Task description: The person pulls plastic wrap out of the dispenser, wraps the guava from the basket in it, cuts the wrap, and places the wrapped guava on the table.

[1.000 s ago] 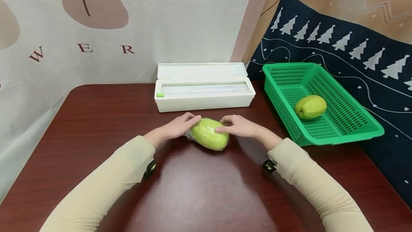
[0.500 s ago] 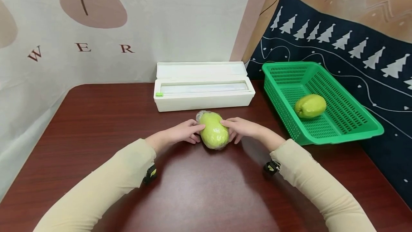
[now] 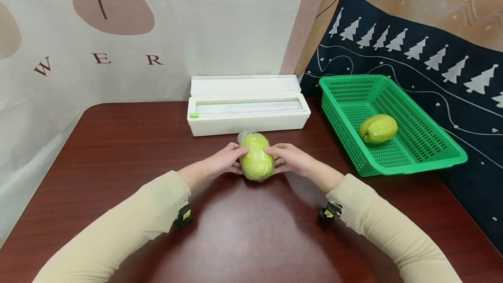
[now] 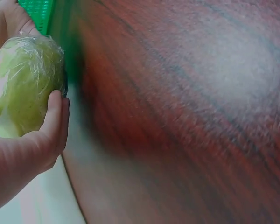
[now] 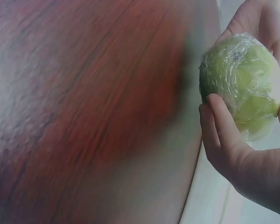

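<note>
A yellow-green oval fruit [image 3: 257, 160] wrapped in clear cling film is held between both hands, over the table in front of the white box. My left hand [image 3: 226, 159] grips its left side, thumb on top and fingers curled beneath. On the opposite side my right hand [image 3: 291, 159] holds it the same way. Crinkled film bunches at the fruit's far end. In the left wrist view, wrinkled film covers the underside of the wrapped fruit [image 4: 30, 84], with fingertips pressed to it. The right wrist view also shows fingers against the filmed fruit [image 5: 240, 84].
Behind the hands stands a white cling film box [image 3: 249, 123] with its lid raised and a green slider at its left. To the right, a green plastic basket [image 3: 424, 170] holds an unwrapped yellow-green fruit [image 3: 378, 129]. The dark red-brown table [image 3: 251, 239] meets a fabric-covered wall.
The wrapped fruit has turned so its bunched film end points away toward the box instead of left. Both hands have shifted their grip to its two sides.
</note>
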Motion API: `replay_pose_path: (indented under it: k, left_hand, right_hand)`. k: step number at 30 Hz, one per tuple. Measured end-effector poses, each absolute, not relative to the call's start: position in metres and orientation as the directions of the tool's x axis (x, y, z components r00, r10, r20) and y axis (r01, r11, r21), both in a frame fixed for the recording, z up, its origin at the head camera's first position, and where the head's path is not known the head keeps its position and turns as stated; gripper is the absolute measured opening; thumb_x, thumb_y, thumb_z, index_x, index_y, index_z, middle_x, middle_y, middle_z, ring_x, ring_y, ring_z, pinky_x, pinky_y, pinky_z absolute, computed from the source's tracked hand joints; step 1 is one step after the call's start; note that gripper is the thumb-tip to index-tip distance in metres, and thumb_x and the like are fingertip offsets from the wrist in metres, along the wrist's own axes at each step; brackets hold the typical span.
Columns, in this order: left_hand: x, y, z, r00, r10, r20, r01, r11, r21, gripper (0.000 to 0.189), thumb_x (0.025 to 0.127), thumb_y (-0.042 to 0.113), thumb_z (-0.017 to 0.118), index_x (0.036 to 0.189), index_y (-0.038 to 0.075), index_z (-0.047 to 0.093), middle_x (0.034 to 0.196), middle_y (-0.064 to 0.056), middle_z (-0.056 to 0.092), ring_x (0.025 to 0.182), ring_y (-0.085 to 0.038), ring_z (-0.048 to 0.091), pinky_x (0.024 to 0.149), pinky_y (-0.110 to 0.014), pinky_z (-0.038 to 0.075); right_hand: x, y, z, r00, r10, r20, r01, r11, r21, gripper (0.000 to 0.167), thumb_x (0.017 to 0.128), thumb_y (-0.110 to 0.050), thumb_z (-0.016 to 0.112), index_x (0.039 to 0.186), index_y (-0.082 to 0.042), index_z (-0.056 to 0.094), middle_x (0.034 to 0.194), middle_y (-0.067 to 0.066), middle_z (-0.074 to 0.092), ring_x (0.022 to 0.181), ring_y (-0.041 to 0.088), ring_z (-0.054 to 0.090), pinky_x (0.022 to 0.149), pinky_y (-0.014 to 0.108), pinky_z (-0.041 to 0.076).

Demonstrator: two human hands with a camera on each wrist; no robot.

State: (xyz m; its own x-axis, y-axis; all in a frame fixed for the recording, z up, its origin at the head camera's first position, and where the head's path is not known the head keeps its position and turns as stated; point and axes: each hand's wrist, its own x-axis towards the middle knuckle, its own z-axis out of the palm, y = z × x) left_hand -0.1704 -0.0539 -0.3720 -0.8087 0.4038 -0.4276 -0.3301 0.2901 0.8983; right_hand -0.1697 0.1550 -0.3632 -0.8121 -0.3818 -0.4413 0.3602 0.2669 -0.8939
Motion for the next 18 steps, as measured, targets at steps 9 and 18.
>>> replay_pose_path:
  k: [9,18]
  left_hand:
    - [-0.172,-0.074,-0.351,-0.833,0.409,-0.371,-0.266,0.292,0.919,0.054,0.099,0.028,0.038,0.135,-0.009,0.021,0.13,-0.028,0.036,0.094,-0.026,0.058,0.088,-0.039,0.053]
    - [-0.177,-0.109,-0.325,-0.852,0.406,-0.332,-0.215,0.306,0.927,0.06,0.099,0.031,0.036,0.14,-0.01,0.018,0.135,-0.03,0.033,0.096,-0.023,0.059,0.087,-0.033,0.053]
  right_hand:
    - [-0.172,0.14,-0.349,-0.83,-0.409,-0.379,0.342,0.165,-0.925,0.038,0.094,-0.018,0.047,0.122,0.007,0.046,0.089,0.005,0.059,0.077,0.012,0.062,0.078,0.035,0.055]
    - [-0.182,0.11,-0.329,-0.825,-0.46,-0.327,0.304,0.125,-0.944,0.045,0.094,-0.019,0.046,0.129,0.01,0.045,0.104,0.014,0.059,0.081,0.012,0.063,0.09,0.041,0.052]
